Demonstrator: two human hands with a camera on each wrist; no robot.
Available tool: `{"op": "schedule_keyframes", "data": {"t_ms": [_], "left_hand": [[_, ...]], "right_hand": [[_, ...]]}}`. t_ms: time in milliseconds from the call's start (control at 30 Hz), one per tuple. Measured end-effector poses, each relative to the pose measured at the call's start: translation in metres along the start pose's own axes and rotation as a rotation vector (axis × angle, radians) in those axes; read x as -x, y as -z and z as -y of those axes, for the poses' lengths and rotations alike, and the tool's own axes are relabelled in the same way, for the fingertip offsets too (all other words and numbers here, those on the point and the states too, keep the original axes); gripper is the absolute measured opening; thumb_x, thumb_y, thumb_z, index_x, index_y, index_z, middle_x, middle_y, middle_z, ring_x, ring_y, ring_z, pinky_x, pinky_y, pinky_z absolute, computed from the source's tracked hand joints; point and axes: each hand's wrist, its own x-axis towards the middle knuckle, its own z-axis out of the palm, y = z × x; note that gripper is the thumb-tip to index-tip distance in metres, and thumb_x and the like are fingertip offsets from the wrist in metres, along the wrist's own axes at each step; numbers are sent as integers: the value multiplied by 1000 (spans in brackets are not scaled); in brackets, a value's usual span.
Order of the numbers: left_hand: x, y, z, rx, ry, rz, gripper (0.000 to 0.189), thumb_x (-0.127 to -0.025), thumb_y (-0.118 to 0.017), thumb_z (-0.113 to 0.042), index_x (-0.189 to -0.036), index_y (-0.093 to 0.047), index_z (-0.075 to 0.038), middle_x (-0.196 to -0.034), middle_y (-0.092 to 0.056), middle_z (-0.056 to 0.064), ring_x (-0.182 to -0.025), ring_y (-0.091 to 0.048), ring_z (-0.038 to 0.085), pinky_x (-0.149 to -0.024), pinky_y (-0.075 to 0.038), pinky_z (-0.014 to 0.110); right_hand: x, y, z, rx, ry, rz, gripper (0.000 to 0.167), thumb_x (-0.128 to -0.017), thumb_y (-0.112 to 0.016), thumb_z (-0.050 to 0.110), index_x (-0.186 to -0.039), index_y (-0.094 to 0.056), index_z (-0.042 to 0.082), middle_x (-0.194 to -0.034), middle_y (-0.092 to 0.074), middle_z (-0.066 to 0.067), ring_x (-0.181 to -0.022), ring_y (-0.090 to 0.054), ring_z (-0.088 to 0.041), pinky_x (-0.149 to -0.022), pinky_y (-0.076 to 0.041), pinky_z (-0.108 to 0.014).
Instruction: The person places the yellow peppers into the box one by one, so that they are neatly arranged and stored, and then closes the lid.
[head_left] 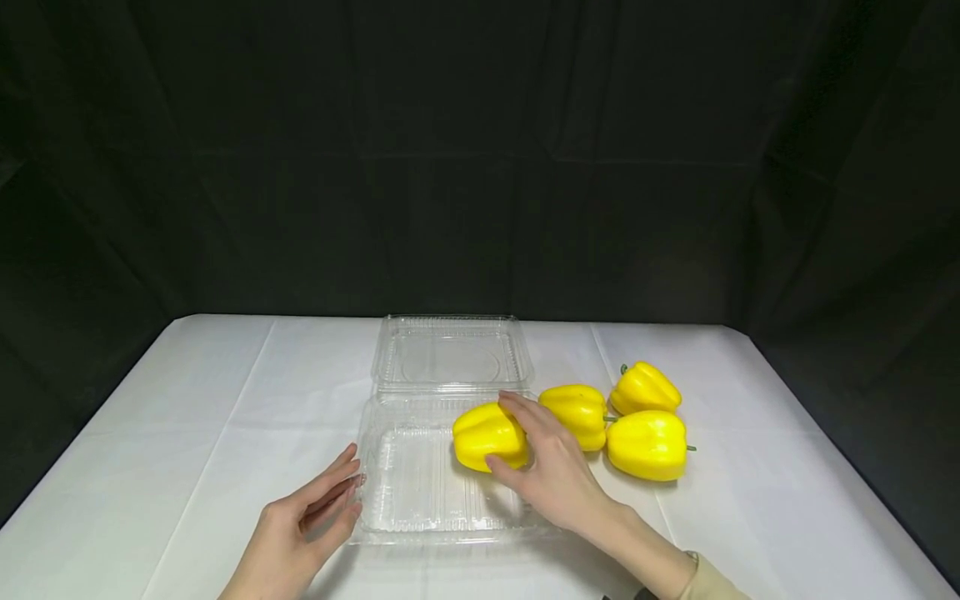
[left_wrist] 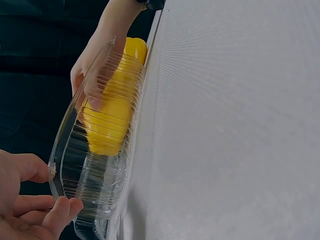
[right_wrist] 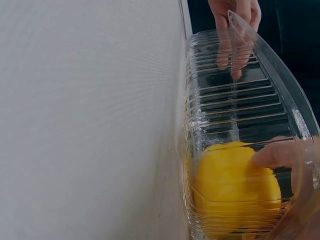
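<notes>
A clear plastic clamshell container [head_left: 412,500] lies unfolded on the table, its lid [head_left: 450,354] laid back on the far side. My right hand [head_left: 558,471] grips a yellow bell pepper [head_left: 483,439] inside the base, towards the right, thumb in front and fingers over the far side. Through the clear wall, the right wrist view shows this pepper [right_wrist: 235,185] low, near the container's bottom. At the left rim, my left hand [head_left: 300,525] pinches the container; the left wrist view shows its thumb and fingers [left_wrist: 62,212] on either side of that edge.
To the right of the container several more yellow bell peppers lie close together: one near the right hand [head_left: 573,408], one at the back [head_left: 645,388] and one in front [head_left: 648,446]. A white cloth [head_left: 202,417] covers the table. Black curtain [head_left: 465,167] hangs behind.
</notes>
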Motion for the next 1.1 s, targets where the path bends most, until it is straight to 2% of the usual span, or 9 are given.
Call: {"op": "schedule_keyframes", "data": {"t_ms": [600,833,1100], "left_hand": [[0,0,-1,-7,8,0,40,-88,-70,5,-128,-63,6,-141,-56,18,-112,-66,4,-90,-58,17],[0,-1,-1,12,11,1,41,-88,-70,5,-129,-62,7,-141,-56,19,-112,-66,4,-91,-58,18],[0,-2,1,12,-13,-12,41,-87,-71,7,-127,-63,8,-140,-56,23,-111,-66,4,-90,-59,20]], "right_hand": [[0,-1,0,-58,-18,-27,69,-79,-82,18,-140,-54,6,-149,-51,-2,-139,-46,-29,-118,-41,-52],[1,1,-2,-125,-63,-17,68,-81,-81,14,-143,-53,12,-152,-48,0,-140,-45,-29,-117,-41,-54],[0,7,-4,-160,-69,-33,66,-82,-81,13,-143,-54,17,-149,-52,-3,-134,-52,-30,-111,-48,-55]]}}
